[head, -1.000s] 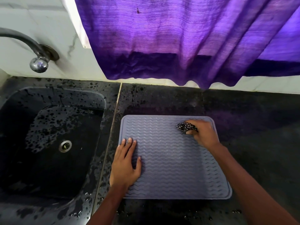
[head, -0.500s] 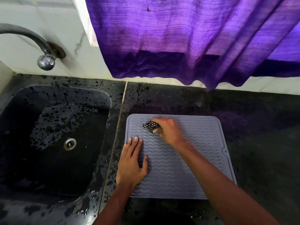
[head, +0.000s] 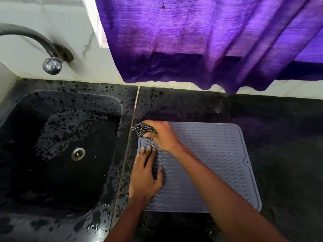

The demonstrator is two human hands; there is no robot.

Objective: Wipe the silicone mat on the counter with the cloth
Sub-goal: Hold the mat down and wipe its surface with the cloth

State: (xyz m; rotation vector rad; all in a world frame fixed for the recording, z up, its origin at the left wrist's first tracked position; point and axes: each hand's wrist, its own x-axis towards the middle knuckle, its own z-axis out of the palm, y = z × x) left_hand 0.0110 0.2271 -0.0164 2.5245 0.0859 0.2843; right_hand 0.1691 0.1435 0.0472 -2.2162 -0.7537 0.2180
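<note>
Centrally, a grey ribbed silicone mat [head: 209, 163] lies flat on a dark stone counter [head: 279, 137], just right of a wet black sink [head: 61, 145]. The left hand [head: 145, 179] presses flat on the mat's left edge, fingers straight. The right hand [head: 162, 135] grips a bunched black-and-white checked cloth [head: 142, 129] at the mat's far left corner. A purple curtain [head: 209, 41] hangs behind.

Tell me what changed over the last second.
The right hand, gripping the cloth, swept along the mat's far edge from its right side to its far left corner, where the cloth now overhangs the edge. No grip changed. The left hand stayed flat on the mat's left side.
</note>
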